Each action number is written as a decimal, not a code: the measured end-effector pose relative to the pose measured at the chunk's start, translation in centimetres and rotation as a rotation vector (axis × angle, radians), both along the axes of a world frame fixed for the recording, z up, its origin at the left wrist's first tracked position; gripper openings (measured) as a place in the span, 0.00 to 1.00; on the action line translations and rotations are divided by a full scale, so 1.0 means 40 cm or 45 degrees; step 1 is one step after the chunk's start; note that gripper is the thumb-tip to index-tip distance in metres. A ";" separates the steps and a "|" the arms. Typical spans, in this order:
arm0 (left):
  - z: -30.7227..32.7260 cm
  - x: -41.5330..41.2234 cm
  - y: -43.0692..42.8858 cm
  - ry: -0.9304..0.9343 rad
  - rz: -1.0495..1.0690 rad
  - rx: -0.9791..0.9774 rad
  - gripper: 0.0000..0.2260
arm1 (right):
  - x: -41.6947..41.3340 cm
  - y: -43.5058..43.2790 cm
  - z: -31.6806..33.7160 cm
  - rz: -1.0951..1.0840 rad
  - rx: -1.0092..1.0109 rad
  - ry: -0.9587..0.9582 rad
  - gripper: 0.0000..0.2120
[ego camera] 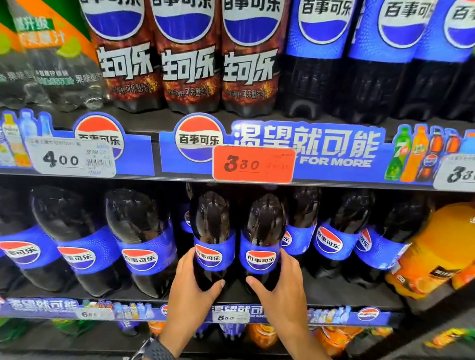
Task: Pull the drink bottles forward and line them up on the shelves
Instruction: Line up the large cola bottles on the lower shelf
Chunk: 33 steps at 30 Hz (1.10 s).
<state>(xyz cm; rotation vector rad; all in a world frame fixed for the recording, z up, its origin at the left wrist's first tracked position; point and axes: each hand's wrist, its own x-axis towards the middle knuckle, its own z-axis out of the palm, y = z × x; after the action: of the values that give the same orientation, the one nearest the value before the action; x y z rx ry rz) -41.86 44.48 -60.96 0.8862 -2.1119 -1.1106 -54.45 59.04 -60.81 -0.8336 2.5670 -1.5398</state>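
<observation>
On the middle shelf [349, 298], near its front edge, my left hand [194, 285] curled around the left cola bottle [212, 234] and my right hand [283, 292] wrapped the right cola bottle [263, 236], the two upright side by side; further back stood more blue-labelled bottles [328, 241], beneath a red price tag [253, 164].
</observation>
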 end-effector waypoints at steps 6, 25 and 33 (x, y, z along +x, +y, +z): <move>0.006 0.005 -0.004 0.001 0.049 0.036 0.35 | -0.006 -0.003 -0.015 0.010 -0.015 -0.076 0.35; 0.027 0.018 0.040 -0.001 0.095 -0.043 0.39 | -0.027 0.027 -0.006 0.115 0.078 -0.135 0.37; 0.151 0.011 0.090 0.143 -0.047 -0.735 0.13 | -0.117 0.162 0.138 -0.130 -0.108 0.261 0.11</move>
<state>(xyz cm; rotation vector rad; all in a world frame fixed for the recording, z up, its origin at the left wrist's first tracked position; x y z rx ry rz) -41.40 48.06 -54.92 0.4965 -2.1822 -0.4966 -59.15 65.50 -55.28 -0.9285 2.7430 -1.6841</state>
